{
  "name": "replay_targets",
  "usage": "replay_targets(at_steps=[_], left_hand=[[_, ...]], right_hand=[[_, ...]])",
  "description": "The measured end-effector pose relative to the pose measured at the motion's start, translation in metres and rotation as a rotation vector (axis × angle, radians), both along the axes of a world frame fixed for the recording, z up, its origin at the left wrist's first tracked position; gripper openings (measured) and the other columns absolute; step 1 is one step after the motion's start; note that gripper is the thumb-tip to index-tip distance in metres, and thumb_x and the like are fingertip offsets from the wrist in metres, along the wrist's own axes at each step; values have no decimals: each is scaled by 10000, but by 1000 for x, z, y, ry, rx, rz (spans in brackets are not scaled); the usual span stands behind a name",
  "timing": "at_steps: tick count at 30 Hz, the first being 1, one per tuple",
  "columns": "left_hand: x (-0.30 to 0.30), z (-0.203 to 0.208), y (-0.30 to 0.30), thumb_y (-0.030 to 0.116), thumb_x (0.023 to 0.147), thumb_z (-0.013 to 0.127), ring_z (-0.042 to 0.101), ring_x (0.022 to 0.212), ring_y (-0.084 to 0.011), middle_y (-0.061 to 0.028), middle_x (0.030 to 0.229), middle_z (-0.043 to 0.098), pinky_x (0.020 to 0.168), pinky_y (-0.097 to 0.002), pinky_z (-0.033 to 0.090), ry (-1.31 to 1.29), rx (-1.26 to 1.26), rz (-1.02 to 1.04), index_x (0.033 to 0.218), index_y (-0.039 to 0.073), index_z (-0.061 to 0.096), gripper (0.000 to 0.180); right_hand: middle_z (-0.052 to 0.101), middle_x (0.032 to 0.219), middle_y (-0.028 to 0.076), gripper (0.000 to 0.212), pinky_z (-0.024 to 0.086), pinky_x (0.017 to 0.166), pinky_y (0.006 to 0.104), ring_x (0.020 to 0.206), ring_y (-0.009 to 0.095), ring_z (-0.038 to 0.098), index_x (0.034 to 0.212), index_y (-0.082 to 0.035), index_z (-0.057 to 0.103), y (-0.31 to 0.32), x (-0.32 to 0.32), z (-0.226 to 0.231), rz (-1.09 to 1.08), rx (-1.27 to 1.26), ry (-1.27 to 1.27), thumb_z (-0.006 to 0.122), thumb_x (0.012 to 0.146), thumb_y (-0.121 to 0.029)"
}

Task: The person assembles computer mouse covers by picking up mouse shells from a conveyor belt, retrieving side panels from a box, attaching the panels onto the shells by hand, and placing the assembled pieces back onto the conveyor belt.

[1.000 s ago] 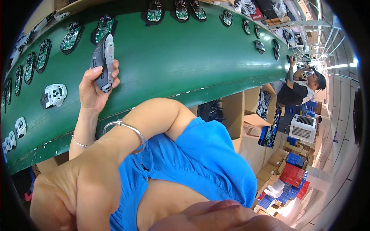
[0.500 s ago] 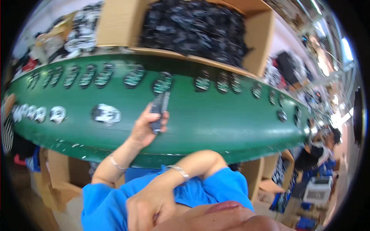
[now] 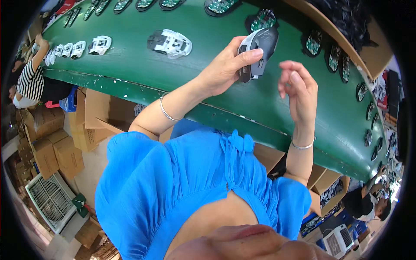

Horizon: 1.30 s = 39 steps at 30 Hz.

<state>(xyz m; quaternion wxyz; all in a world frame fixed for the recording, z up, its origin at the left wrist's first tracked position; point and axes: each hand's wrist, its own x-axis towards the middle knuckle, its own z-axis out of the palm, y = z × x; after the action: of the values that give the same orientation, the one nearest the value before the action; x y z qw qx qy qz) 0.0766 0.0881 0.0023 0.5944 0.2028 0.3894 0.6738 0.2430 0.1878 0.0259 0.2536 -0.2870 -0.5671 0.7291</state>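
My left hand grips a dark grey and white computer mouse above the green work surface, its thumb on the near side. Just to the right, my right hand is raised with bent fingers apart and nothing in them. Behind the mouse lies a black mouse base with a green circuit board, partly hidden by it. More such bases line the far side, among them one to the right. A white and grey mouse shell rests left of my left hand.
Several white shells sit in a row at the left. A large cardboard box of black parts stands along the far edge. Open cartons are below the near edge. Other people work at the left and right.
My right hand has moved from near my chest to over the work surface, beside the mouse. The mouse in my left hand now shows its side. The view has turned and shifted.
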Motion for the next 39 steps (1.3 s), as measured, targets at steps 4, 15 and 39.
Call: replay_targets(at_steps=[4,15,39], left_hand=[[-1,-8,2,384,802,675,515,938,-133,-96,1054,496,753,-277,465,79,-37,-144,1270,-27,296,728],[9,-12,-5,290,638,793,464,1118,-249,-173,1198,439,929,-347,401,674,99,-136,1320,-2,227,933],[3,-11,-11,220,591,824,454,1142,-256,-180,1218,421,944,-344,395,967,30,-96,1325,16,233,964]], right_hand=[[562,747,48,248,411,473,197,614,92,529,998,41,569,-6,-9,-11,32,-161,133,553,882,-177],[585,658,68,206,420,393,201,478,95,539,931,50,571,-16,-4,-12,21,-129,29,663,781,-57],[619,759,87,257,424,438,174,561,70,560,1026,83,550,-35,-8,-1,-63,92,-171,628,789,22]])
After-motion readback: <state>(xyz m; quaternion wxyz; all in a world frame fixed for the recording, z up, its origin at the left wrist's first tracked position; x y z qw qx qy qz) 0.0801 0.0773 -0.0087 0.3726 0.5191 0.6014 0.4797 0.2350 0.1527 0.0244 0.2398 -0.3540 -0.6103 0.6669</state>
